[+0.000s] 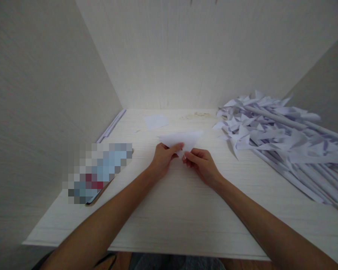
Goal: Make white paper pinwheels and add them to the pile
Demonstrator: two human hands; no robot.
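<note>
Above the middle of the white table (180, 213), a white sheet of paper (183, 138) in a triangular shape is held between my two hands. My left hand (163, 159) grips its left side, the thumb lying on top and the fingers underneath. At the lower corner, my right hand (199, 163) pinches the paper between thumb and fingertips. The paper's wide edge faces away from me, and its point is toward me. My fingers partly cover that lower corner.
Many paper pinwheels (250, 131) with rolled paper sticks (304, 180) lie heaped at the right. A flat paper piece (156, 121) rests near the back wall (166, 56). At the left are thin paper rolls (111, 126) and a blurred-out flat object (107, 168).
</note>
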